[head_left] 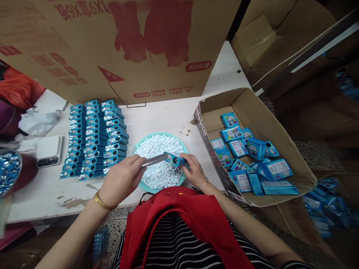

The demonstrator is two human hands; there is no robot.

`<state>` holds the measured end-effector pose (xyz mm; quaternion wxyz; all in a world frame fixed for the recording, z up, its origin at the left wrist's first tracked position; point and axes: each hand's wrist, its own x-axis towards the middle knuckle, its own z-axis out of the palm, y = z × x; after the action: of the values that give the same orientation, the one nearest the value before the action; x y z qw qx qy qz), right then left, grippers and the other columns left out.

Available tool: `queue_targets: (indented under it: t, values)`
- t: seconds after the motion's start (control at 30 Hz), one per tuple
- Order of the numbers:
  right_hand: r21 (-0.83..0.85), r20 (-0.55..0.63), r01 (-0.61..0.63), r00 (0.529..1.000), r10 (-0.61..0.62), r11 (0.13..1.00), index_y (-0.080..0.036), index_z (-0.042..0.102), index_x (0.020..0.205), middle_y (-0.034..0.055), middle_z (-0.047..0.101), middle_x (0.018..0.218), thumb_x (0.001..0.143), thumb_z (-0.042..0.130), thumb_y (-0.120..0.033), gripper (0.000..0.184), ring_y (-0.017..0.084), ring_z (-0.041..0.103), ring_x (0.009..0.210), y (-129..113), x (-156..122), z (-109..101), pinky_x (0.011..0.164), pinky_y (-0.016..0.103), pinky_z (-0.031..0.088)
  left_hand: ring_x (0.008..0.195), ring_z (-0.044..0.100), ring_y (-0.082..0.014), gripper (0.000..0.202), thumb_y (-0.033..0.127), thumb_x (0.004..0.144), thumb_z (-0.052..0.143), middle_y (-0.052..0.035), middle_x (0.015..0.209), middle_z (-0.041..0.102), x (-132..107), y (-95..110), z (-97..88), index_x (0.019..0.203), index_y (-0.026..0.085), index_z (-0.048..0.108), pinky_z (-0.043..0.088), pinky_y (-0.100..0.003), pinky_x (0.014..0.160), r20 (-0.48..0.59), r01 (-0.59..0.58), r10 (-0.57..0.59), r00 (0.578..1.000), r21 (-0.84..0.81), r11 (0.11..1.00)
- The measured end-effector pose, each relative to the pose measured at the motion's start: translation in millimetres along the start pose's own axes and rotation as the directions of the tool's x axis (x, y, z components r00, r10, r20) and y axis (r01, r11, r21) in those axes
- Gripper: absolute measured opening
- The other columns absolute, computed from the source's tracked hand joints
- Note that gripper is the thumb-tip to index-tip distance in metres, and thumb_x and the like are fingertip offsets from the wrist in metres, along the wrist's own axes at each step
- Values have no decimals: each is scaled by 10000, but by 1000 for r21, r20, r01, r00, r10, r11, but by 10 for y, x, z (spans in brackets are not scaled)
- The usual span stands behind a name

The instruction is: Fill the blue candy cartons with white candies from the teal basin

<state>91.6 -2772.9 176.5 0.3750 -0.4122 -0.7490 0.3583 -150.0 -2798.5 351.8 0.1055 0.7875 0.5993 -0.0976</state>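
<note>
My left hand is closed around a shiny metal scoop, its far end meeting a small blue candy box. That box is gripped in the fingers of my right hand, tilted over a mint-green basin. Small white and pale-blue candies fill the basin beneath both hands. Whether candies lie in the scoop is hard to make out. Left of the basin stand three rows of blue candy boxes, white candies showing at the tops of many.
An open cardboard tray with several blue boxes stands at the right. A small white scale and a container of shiny blue wrapped pieces are at the left. A large printed carton walls off the table's back.
</note>
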Motion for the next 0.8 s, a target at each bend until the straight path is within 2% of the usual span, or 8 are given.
queue_targets:
  t: [0.1, 0.17, 0.3, 0.4, 0.5, 0.6, 0.7, 0.8]
  values:
    - [13, -42, -64, 997, 65, 998, -237, 512, 1196, 92, 613, 1162, 829, 510, -148, 378, 246, 555, 1100, 29, 2, -76, 951, 462, 465, 855, 595, -197, 226, 297, 929, 378, -61, 949, 608, -187, -316, 532, 1009, 190, 561, 444, -290, 670, 116, 183, -179, 977, -28, 983]
    - [13, -69, -107, 992, 107, 994, -234, 524, 1183, 90, 619, 1141, 828, 523, -169, 361, 246, 563, 1075, 54, 8, -123, 931, 448, 471, 885, 594, -220, 195, 246, 915, 388, -82, 950, 610, -228, -389, 947, 970, 171, 559, 450, -312, 703, 209, 246, -233, 950, -42, 968]
    - [19, -99, -181, 978, 182, 983, -222, 540, 1162, 94, 622, 1118, 832, 559, -225, 331, 242, 571, 1038, 93, 25, -170, 908, 424, 469, 973, 573, -234, 183, 212, 903, 396, -106, 1024, 599, 24, -165, 1628, 1008, 171, 541, 460, -334, 779, 184, 279, -243, 952, -202, 939]
    - [41, -106, -226, 968, 229, 973, -212, 545, 1141, 95, 624, 1097, 835, 579, -271, 313, 237, 576, 1015, 102, 22, -160, 899, 411, 466, 1019, 558, -231, 188, 191, 897, 386, -109, 1068, 584, 306, 49, 1906, 1015, 183, 533, 463, -336, 807, 137, 263, -234, 963, -272, 925]
    - [64, -109, -260, 958, 265, 964, -211, 543, 1131, 89, 625, 1081, 836, 582, -299, 310, 231, 580, 1003, 98, 1, -138, 897, 399, 464, 1031, 562, -221, 201, 155, 875, 398, -104, 1075, 586, 401, 82, 2025, 1029, 185, 525, 464, -334, 845, 96, 243, -223, 970, -344, 907]
    - [85, -123, -286, 948, 295, 954, -206, 544, 1120, 83, 627, 1053, 827, 594, -318, 318, 224, 587, 972, 93, -26, -133, 878, 384, 469, 1015, 580, -201, 244, 159, 859, 431, -85, 1073, 599, 308, -10, 2022, 1092, 185, 499, 468, -322, 871, 64, 212, -203, 977, -414, 885]
    - [78, -131, -298, 943, 306, 951, -206, 547, 1119, 81, 625, 1044, 829, 590, -320, 315, 224, 585, 968, 101, -52, -160, 870, 383, 470, 968, 593, -180, 240, 222, 881, 437, -74, 1047, 609, 175, -104, 1904, 1112, 175, 485, 478, -306, 854, 35, 171, -175, 984, -467, 868]
    - [39, -140, -281, 949, 283, 959, -214, 543, 1139, 86, 622, 1074, 838, 577, -299, 315, 230, 577, 993, 124, -68, -202, 880, 393, 468, 903, 594, -167, 228, 258, 894, 434, -69, 1007, 605, 87, -162, 1676, 1099, 172, 487, 483, -297, 811, -41, 93, -136, 990, -534, 840]
